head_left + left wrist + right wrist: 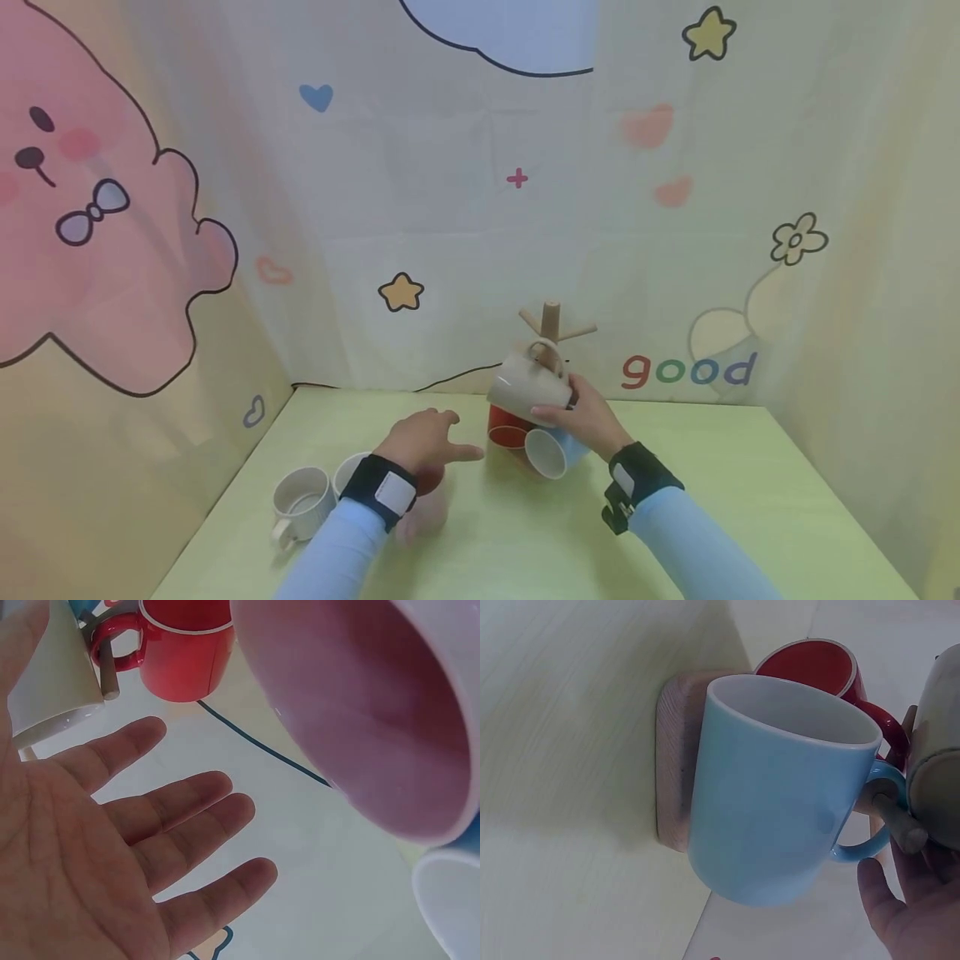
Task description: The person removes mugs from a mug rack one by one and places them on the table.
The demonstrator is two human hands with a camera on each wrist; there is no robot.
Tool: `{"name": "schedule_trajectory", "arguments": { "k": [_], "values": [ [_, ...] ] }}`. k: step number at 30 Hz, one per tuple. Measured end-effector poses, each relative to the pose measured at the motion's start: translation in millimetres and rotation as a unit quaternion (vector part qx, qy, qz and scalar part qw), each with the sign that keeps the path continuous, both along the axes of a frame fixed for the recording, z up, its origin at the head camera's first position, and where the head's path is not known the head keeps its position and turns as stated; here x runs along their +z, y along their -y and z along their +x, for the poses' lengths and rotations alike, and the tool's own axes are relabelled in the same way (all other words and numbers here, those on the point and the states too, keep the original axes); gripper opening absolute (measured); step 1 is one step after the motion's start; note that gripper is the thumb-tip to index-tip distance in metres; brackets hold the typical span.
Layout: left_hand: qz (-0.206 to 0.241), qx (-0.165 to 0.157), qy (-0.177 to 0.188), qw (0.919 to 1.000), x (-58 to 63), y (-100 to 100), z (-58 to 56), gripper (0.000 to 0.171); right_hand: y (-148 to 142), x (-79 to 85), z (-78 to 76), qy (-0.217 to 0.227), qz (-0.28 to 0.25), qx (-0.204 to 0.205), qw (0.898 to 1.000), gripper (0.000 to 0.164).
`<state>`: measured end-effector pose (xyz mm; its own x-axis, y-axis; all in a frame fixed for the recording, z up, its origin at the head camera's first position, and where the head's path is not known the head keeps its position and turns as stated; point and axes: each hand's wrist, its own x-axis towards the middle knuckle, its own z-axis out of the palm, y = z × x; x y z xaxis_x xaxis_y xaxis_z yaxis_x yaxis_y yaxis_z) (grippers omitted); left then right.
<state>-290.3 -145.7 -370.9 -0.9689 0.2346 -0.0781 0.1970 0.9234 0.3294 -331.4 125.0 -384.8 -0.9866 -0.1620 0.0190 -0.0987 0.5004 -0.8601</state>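
Observation:
My right hand (588, 417) grips a white mug (525, 390) by its body, thumb across the near side, up at the wooden mug rack (551, 321). The mug tilts, its handle upward by the post. Below it a red mug (814, 667) and a light blue mug (772, 802) hang on the rack, the blue one's handle around a wooden peg (904, 829). With fingers spread, my left hand (423, 442) is held over the table left of the rack and holds nothing. A pink mug (426, 517) stands below it, partly hidden by the wrist.
Two white mugs stand at the table's left, one with its handle toward me (300, 500), the other mug (347, 471) partly behind my left wrist. The rack's wooden base (675, 765) rests on the pale green table (720, 500), close to the printed back curtain (450, 208).

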Motion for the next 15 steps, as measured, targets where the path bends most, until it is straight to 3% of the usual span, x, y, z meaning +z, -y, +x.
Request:
{"name": "schedule_trajectory", "arguments": {
  "k": [15],
  "values": [
    [-0.011, -0.012, -0.017, 0.9997, -4.8, -2.5, 1.0, 0.076, 1.1, 0.8, 2.5, 0.003, 0.020, 0.001, 1.000, 0.093]
  ]
}}
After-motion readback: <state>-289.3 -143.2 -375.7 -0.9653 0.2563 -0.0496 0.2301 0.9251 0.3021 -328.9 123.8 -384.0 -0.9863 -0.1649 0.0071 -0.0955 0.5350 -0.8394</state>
